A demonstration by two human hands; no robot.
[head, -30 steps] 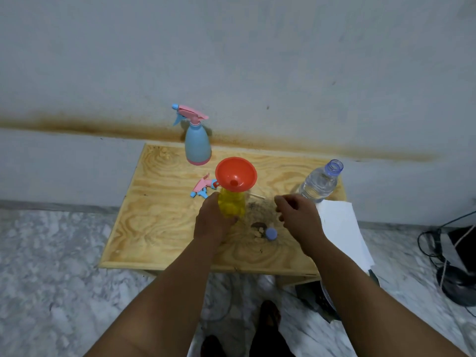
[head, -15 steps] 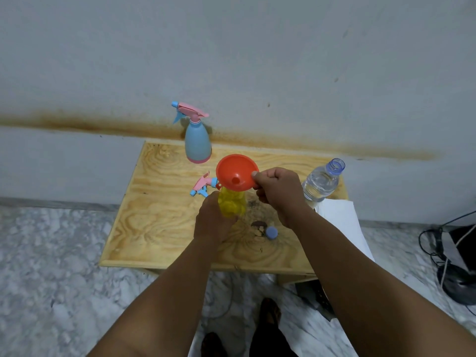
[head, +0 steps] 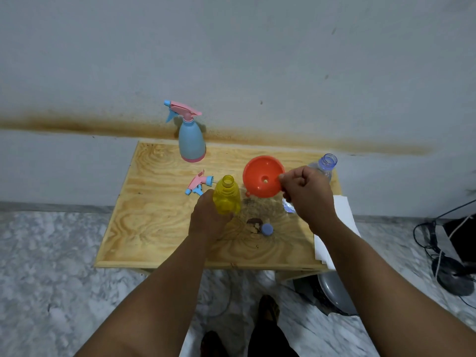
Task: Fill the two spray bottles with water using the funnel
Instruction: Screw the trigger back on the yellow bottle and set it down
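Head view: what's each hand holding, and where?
Left hand grips the yellow plastic bottle around its lower body; right hand pinches the orange plastic funnel by its rim.

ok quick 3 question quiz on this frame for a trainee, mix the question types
1. True or false: the orange funnel sits in the neck of the yellow bottle.
2. Which hand holds the funnel? A) left B) right C) neither
3. Fill in: the loose spray head lies on the table to the ___ of the yellow bottle in the picture.

Key:
1. False; the funnel is held off to the side and the neck is open.
2. B; the right hand pinches its rim, while the left hand grips the bottle.
3. left
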